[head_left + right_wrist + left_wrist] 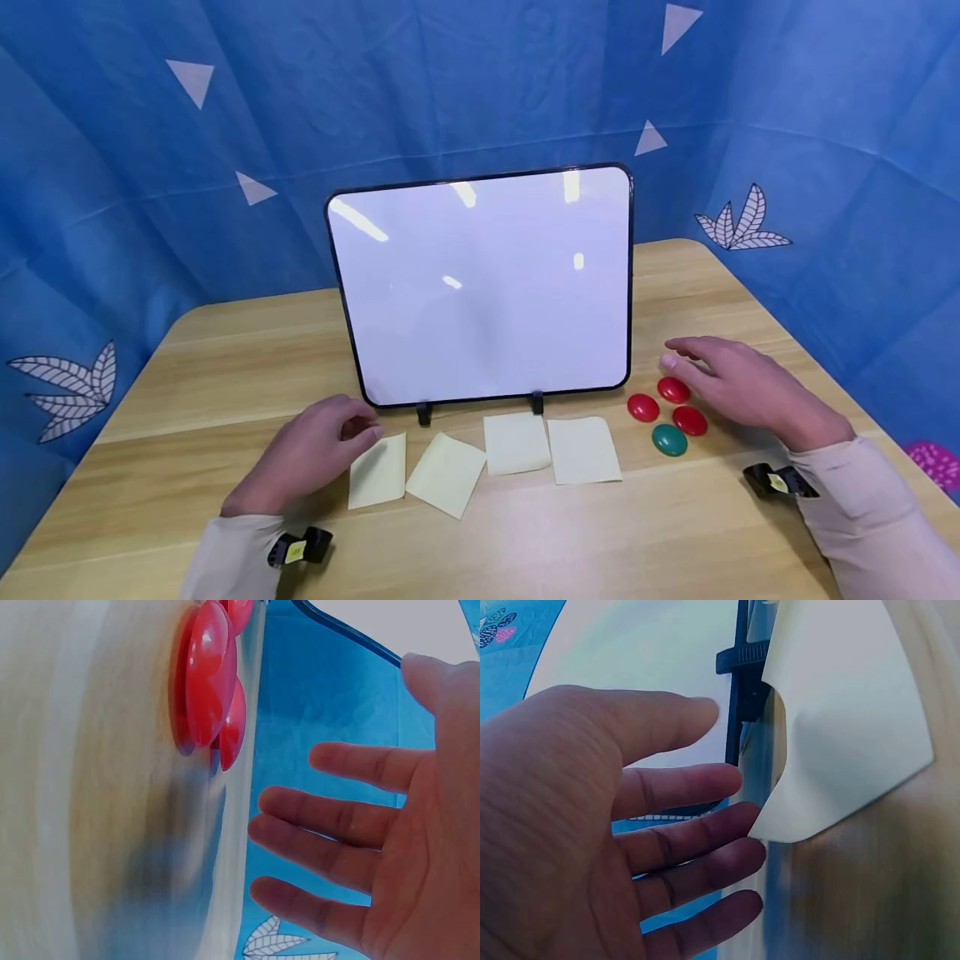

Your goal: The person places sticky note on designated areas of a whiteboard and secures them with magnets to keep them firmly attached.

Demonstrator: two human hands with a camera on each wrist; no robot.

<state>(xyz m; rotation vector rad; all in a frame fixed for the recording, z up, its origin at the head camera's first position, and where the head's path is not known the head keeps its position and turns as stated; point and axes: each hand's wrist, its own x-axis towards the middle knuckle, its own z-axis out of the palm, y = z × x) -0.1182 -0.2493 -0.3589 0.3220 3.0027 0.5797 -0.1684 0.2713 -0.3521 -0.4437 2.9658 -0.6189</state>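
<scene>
A wooden surface (225,367) holds a small whiteboard (483,287) standing upright on two dark feet, its blank face toward the viewer, its long axis running left to right. In front of it lie four pale yellow notes in a rough row. The left hand (311,450) hovers over the surface with relaxed, slightly spread fingers, holding nothing; its fingertips are just at the upper left corner of the leftmost note (378,469), which is tilted slightly with its long axis running away from the viewer. The left wrist view shows that note's near corner curling up beside the fingertips (742,817). Next come a second note (447,473), turned diagonally, a third note (516,443) and a fourth note (583,451), both nearly square to the board. To the right sit four domed magnets close together: three red magnets (643,407) and a green magnet (670,439). The right hand (738,385) hangs open and flat just above the red ones, fingers pointing left, gripping nothing. Blue cloth (112,167) with leaf and triangle prints surrounds everything.
</scene>
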